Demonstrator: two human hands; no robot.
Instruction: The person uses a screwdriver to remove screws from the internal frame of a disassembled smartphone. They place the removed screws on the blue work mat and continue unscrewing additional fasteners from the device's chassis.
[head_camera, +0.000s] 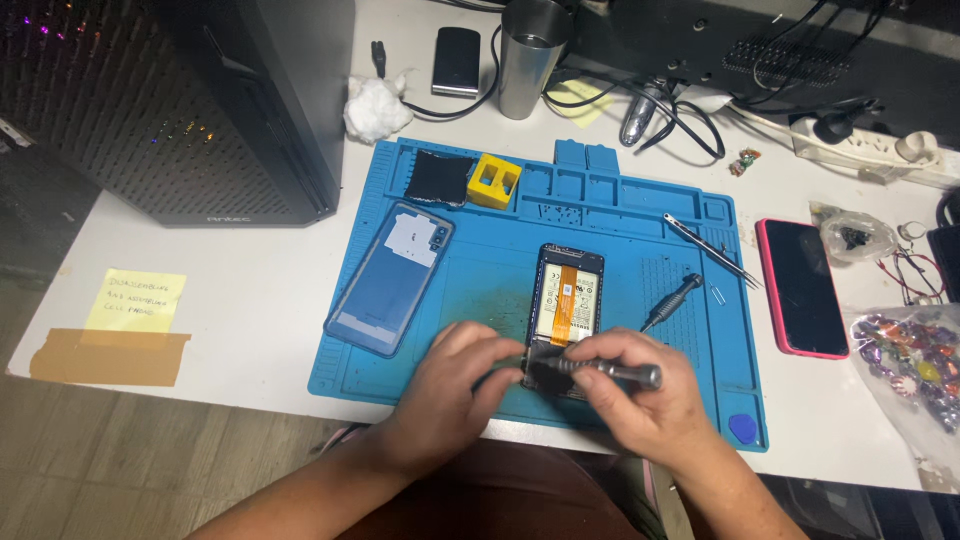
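White desk fills the view, with a blue work mat laid across its middle and a dark computer case standing at ten o'clock.

On the mat, just past centre toward six o'clock, lies an opened phone with its back removed. Its dark frame surrounds a pale battery, and an orange ribbon strip runs lengthwise down the middle. The lower end of the phone is hidden under the hands.

The left hand comes in from seven o'clock, and its fingers are bent and press against the phone's lower left edge, steadying it. The right hand comes in from five o'clock, and its fingers are curled tight around a grey metal screwdriver, which lies nearly level with its tip pointing toward nine o'clock, over the phone's bottom end. Whether the tip touches the phone cannot be told.

The phone's blue back cover rests on the mat at nine o'clock from the phone, well apart. A second, dark screwdriver lies at three o'clock, near the right hand, and tweezers sit beyond it toward two o'clock. A yellow block and a black square piece sit at the mat's far edge, around eleven o'clock. Off the mat at three o'clock lies a phone in a red case. A metal cup stands at twelve o'clock.
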